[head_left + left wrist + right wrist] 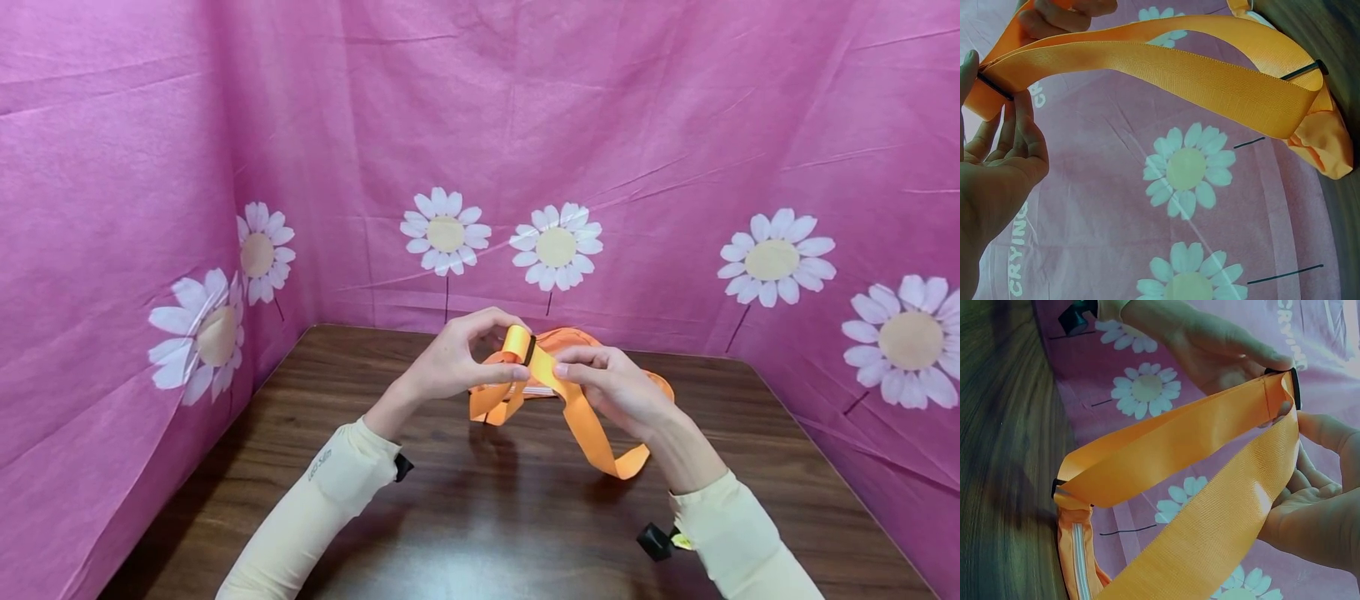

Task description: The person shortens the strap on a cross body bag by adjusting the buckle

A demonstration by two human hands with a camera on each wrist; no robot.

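In the head view my left hand (450, 358) pinches a black strap slider (529, 350) with an orange strap looped through it. My right hand (622, 392) grips the same orange strap (588, 429) between thumb and fingers, just right of the slider; a long tail hangs below it. Behind the hands lies an orange zippered bag (566, 337), partly hidden. The right wrist view shows the bag's white zipper (1079, 556) and a black ring (1056, 487) joining the strap loop to its end. In the left wrist view, the doubled strap (1210, 81) stretches from slider to ring.
A dark wood-grain table (450, 517) lies beneath the hands. Pink cloth (510, 108) printed with white daisies stands around its back and sides. A small black device (656, 542) sits at the right wrist, and another black piece (403, 467) at the left.
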